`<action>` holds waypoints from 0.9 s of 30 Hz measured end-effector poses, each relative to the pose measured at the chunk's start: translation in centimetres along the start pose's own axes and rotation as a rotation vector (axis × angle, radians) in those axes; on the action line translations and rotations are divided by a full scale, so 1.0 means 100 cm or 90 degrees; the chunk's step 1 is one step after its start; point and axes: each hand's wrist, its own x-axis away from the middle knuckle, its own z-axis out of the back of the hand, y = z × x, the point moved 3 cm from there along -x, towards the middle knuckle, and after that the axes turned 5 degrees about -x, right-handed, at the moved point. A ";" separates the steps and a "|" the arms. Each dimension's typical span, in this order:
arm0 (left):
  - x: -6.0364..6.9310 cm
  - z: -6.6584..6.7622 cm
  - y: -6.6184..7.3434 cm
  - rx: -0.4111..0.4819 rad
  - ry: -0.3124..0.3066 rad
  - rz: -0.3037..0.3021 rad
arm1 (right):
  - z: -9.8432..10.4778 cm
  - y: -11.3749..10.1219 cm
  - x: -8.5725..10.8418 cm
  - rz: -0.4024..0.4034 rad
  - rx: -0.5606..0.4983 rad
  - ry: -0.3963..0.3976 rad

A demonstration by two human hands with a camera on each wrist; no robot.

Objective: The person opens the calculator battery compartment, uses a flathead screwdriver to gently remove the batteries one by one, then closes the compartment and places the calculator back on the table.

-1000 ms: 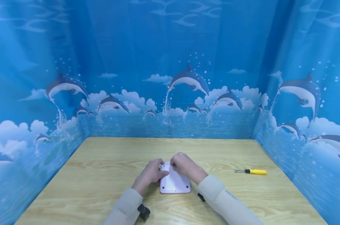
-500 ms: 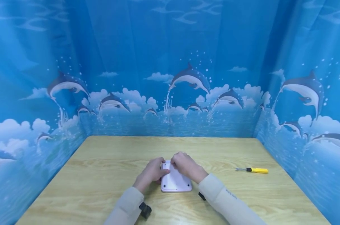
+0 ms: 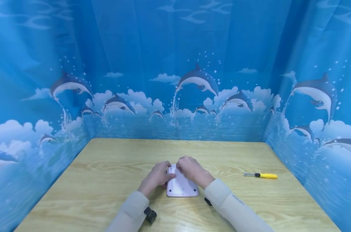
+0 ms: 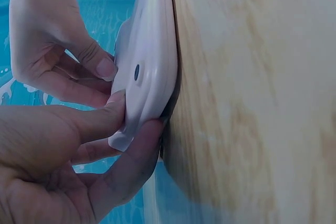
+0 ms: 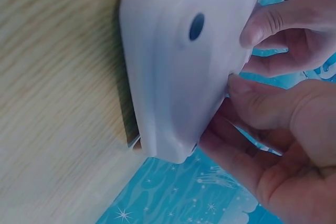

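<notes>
Hardly anything has moved since the earlier frame: the left hand (image 3: 157,177) and right hand (image 3: 188,167) keep their places on the pale pink case (image 3: 182,187), and only the head view has shifted a little. Nearest are the cream left sleeve (image 3: 127,211) and right sleeve (image 3: 233,204), with a small black block (image 3: 150,215) at the left wrist.

Beyond them, the flat case lies on the surface (image 3: 105,180) at the middle, its rounded near end toward the person, a dark round spot by each near corner. The left grip is closed on its left edge near the far end, thumb on the upper face and a finger against the side. The right grip is a pinch at the far end, close beside the left thumb, the thumb at the rim and the fingers bent; exactly what the fingertips catch is hidden.

Well apart to the right lies a screwdriver (image 3: 263,175), yellow-handled, its shaft toward the hands. The surface is light wood-grained, running back to a blue curtain (image 3: 134,48) that stands behind and along both sides, printed with leaping dolphins (image 3: 197,80), white clouds and sparkling water.
</notes>
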 end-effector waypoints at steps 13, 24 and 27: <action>0.000 0.001 0.001 -0.008 0.004 -0.016 | 0.000 -0.002 -0.002 -0.020 0.011 -0.014; -0.001 -0.001 0.001 -0.014 0.011 -0.016 | 0.000 -0.001 -0.002 -0.014 0.032 -0.014; 0.001 0.000 0.002 -0.011 0.012 -0.011 | 0.000 0.000 -0.003 -0.011 0.026 -0.015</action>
